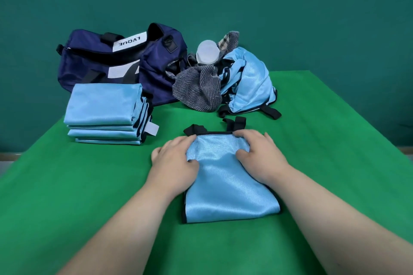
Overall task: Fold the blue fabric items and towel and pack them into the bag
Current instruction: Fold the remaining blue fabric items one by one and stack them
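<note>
A light blue fabric item (228,187) with black trim lies folded on the green table in front of me. My left hand (174,163) grips its far left edge and my right hand (259,156) grips its far right edge, fingers curled over the folded fabric. A stack of folded blue items (105,111) sits at the left. Behind it stands the navy bag (116,65), its top open. A crumpled blue item (250,82) and a grey striped towel (199,91) lie in a heap at the back right.
A clear plastic bottle (207,51) rests on top of the heap of towel and fabric. The green table (67,196) ends at the right around its far corner, with a teal wall behind. Black straps (271,111) trail from the crumpled item.
</note>
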